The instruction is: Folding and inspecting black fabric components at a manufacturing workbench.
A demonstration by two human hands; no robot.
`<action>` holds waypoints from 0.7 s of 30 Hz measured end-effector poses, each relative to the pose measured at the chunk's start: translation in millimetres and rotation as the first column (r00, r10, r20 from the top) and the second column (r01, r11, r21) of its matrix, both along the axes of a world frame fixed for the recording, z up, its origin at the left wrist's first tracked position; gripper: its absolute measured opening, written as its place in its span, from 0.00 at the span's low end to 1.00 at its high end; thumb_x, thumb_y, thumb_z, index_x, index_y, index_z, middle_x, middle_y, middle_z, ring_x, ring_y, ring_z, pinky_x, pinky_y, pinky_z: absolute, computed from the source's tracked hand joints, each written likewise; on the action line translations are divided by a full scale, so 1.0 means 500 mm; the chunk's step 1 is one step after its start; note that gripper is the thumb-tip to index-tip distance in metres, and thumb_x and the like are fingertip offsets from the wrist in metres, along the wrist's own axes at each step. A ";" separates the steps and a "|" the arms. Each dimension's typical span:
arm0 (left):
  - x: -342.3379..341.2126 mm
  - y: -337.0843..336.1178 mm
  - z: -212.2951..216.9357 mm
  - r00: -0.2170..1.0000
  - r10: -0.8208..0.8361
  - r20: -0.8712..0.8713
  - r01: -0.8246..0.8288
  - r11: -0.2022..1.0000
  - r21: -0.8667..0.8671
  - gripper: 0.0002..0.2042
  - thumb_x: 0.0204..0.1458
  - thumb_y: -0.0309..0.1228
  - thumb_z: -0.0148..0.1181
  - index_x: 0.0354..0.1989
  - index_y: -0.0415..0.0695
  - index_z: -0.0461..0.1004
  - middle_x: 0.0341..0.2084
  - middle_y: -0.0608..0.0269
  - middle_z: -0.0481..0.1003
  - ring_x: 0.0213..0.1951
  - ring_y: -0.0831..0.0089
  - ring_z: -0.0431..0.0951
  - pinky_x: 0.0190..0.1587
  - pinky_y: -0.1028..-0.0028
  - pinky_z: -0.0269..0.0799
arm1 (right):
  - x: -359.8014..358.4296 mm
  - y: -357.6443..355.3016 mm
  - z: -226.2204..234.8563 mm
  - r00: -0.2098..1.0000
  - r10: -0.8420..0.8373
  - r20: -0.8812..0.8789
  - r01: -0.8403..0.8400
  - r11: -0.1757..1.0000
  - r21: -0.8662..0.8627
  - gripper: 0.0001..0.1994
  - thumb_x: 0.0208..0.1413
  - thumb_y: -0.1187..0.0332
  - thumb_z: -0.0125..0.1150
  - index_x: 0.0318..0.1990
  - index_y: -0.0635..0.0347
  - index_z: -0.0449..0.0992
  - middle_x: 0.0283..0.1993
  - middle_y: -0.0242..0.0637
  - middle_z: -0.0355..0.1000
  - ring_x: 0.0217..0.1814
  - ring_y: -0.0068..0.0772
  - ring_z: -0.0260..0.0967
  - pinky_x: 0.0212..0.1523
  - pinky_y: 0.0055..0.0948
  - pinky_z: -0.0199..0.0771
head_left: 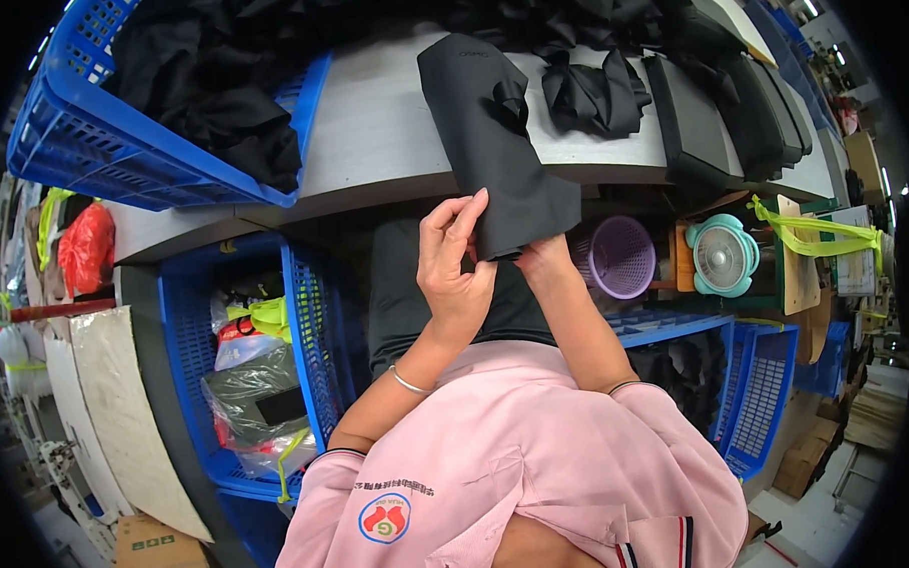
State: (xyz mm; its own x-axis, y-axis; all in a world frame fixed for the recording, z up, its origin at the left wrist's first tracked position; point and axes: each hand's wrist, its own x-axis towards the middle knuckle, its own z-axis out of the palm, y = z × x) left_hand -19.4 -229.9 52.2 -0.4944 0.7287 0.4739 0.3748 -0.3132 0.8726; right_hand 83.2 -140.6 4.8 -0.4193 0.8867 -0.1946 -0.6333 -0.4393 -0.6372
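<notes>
A black folded fabric piece [489, 133] hangs over the front edge of the grey worktable [369, 137]. My left hand [454, 269] pinches its lower left corner between thumb and fingers. My right hand [546, 256] grips the lower edge from beneath, mostly hidden by the cloth. A small black bow-shaped piece [508, 97] lies on top of the fabric. A thin bracelet sits on my left wrist.
A blue crate [89, 137] of black fabric stands at the table's left. More black pieces [593, 94] and stacked black panels [739, 124] lie to the right. Below are a blue bin [306, 339] with bagged items, a purple basket [614, 256], a teal fan [724, 257].
</notes>
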 end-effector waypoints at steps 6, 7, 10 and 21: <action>-0.013 -0.008 -0.022 0.999 -0.005 -0.045 0.004 1.000 -0.013 0.35 0.37 0.06 0.58 0.58 0.47 0.76 0.51 0.60 0.69 0.41 0.72 0.75 0.33 0.77 0.73 | -0.024 -0.011 0.005 0.997 -0.067 0.040 0.064 0.996 0.058 0.22 0.62 0.62 0.58 0.61 0.61 0.67 0.55 0.41 0.73 0.52 0.36 0.75 0.51 0.37 0.80; -0.017 -0.010 -0.025 0.999 -0.017 -0.046 0.016 1.000 -0.021 0.35 0.37 0.07 0.58 0.59 0.46 0.75 0.52 0.59 0.69 0.41 0.71 0.75 0.34 0.77 0.73 | -0.031 -0.013 0.008 0.997 -0.063 0.039 0.061 0.997 0.056 0.22 0.62 0.62 0.58 0.61 0.61 0.67 0.55 0.41 0.73 0.52 0.36 0.75 0.51 0.37 0.80; -0.028 -0.013 -0.031 0.999 -0.034 -0.017 0.034 0.999 -0.012 0.33 0.40 0.10 0.59 0.61 0.43 0.73 0.55 0.57 0.67 0.43 0.68 0.76 0.38 0.76 0.74 | -0.050 -0.012 0.009 0.985 -0.140 0.101 0.138 0.990 0.029 0.22 0.64 0.60 0.56 0.61 0.62 0.67 0.55 0.42 0.73 0.52 0.36 0.75 0.50 0.36 0.81; -0.086 -0.001 -0.102 0.938 0.130 0.322 -0.068 0.978 -0.197 0.24 0.57 0.14 0.44 0.62 0.42 0.72 0.39 0.57 0.80 0.29 0.79 0.77 0.33 0.77 0.77 | -0.063 0.013 0.028 0.662 -0.153 0.733 -0.405 0.751 0.522 0.18 0.63 0.70 0.54 0.60 0.64 0.68 0.60 0.46 0.69 0.64 0.42 0.66 0.65 0.38 0.65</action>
